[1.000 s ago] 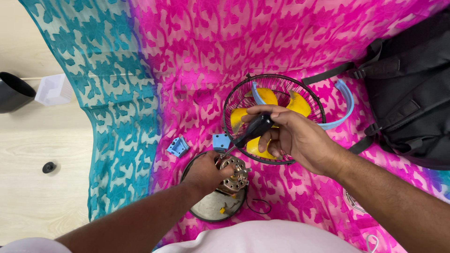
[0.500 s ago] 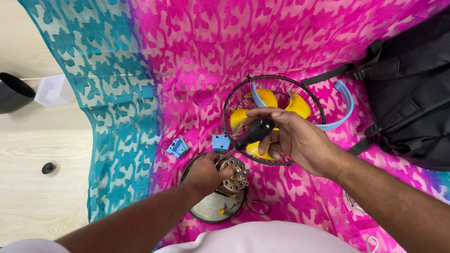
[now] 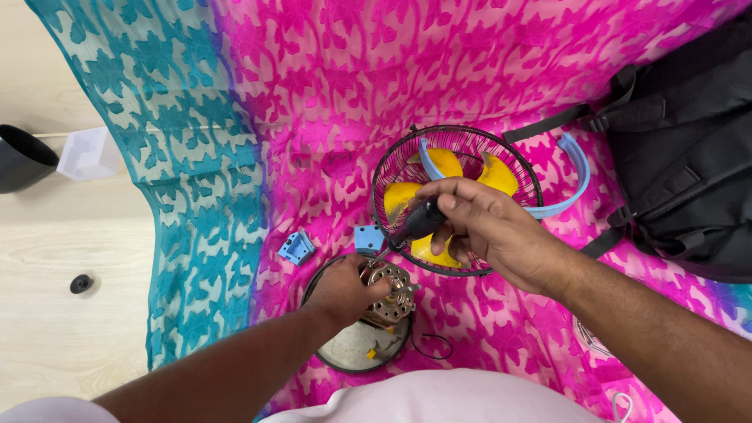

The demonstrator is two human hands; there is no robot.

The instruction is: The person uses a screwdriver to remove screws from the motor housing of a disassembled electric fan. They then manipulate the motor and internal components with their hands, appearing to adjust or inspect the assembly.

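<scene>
Beside black backpack [image 3: 689, 157], right hand [image 3: 489, 227] grip on screwdriver [image 3: 415, 223], left hand [image 3: 345, 290] clasping motor [image 3: 388, 294]

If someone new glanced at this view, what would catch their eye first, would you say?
The pink and teal cloth fills the view. At its centre the right hand holds a black-handled screwdriver over a wire fan cage with yellow blades, while the left hand grips the motor just below.

1. Floor [image 3: 47, 345]: pale wood-look boards, evenly lit, no hard shadows.
2. Patterned cloth [image 3: 329, 94] spread over the floor, teal on the left, magenta on the right.
3. Black backpack [image 3: 689, 149] lies on the cloth's right edge.
4. Left margin: dark curved object [image 3: 22, 157], clear plastic box [image 3: 88, 153], small black disc [image 3: 80, 283].
</scene>
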